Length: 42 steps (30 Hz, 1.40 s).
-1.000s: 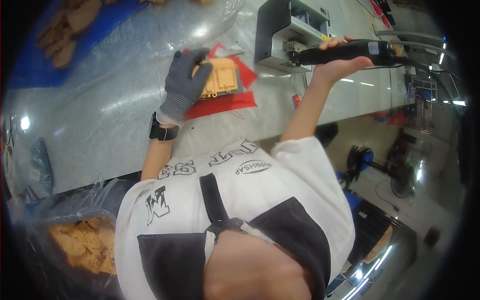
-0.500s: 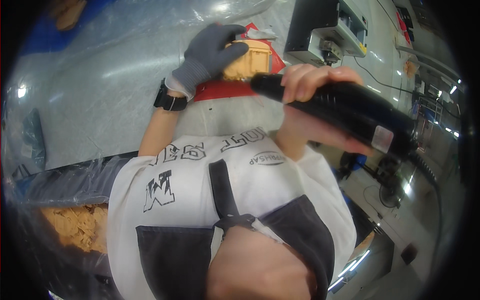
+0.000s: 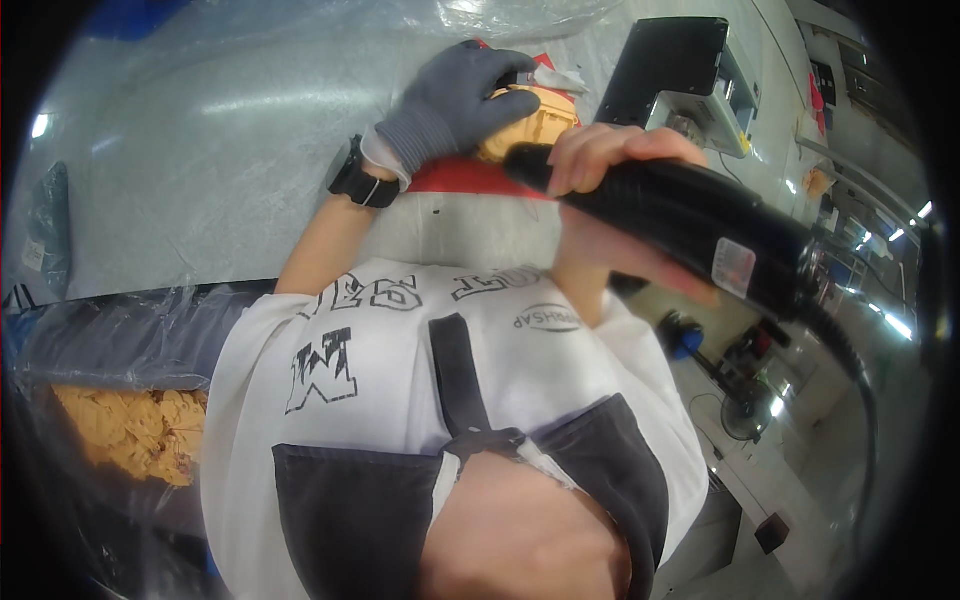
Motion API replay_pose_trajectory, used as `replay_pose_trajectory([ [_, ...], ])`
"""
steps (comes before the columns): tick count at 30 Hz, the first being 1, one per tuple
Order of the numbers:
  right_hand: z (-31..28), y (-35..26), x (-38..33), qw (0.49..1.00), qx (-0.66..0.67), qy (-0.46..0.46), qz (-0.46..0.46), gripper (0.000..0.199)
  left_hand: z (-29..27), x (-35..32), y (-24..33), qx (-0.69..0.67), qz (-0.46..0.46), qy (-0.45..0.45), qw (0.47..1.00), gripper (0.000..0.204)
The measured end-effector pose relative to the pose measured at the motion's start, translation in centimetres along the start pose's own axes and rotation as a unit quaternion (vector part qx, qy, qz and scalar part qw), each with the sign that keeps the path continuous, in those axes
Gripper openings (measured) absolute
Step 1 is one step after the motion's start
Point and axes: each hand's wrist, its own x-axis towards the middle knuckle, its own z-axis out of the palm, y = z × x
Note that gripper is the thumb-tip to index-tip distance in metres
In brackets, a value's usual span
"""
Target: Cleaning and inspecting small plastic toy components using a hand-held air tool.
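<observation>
The left hand [image 3: 455,97], its grip unclear, partly hid the yellow piece [image 3: 548,121] at its thumb; the right hand [image 3: 625,152] gripped a blurred black tool [image 3: 690,210].

2 hnds [image 3: 450,102], 1 blk tool [image 3: 690,212]

The plastic piece [image 3: 548,122] is yellow-orange, with a red sheet [image 3: 465,180] beside it and a plain gray glove [image 3: 450,92] on it. Right of the piece, the tool [image 3: 665,205] is black with a silvery label [image 3: 734,266]. Around the piece the table [image 3: 230,180] is gray, and below the piece the shirt [image 3: 395,340] is white with black letters [image 3: 322,370].
</observation>
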Motion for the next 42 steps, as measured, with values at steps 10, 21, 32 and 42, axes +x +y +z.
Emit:
replay_pose_trajectory([
  [10, 0.2, 0.6, -0.5, 0.999, 0.014, -0.006, 0.049, 0.097, 0.2, 0.4, 0.2, -0.015, 0.017, 0.019, 1.0, 0.033],
  [21, -6.7, -5.3, -1.4, 0.986, 0.04, 0.154, -0.042, 0.093, 1.0, -0.4, 1.9, -0.013, -0.004, 0.128, 0.992, 0.014],
  [32, -16.7, -5.3, 1.3, 0.894, -0.214, 0.392, -0.026, 0.093, 1.1, -0.4, 2.0, -0.063, -0.049, 0.123, 0.989, 0.013],
  [42, -5.8, -3.0, 1.5, 0.983, 0.075, 0.141, -0.087, 0.102, 1.0, -0.6, 1.0, -0.094, -0.095, 0.131, 0.982, 0.014],
])
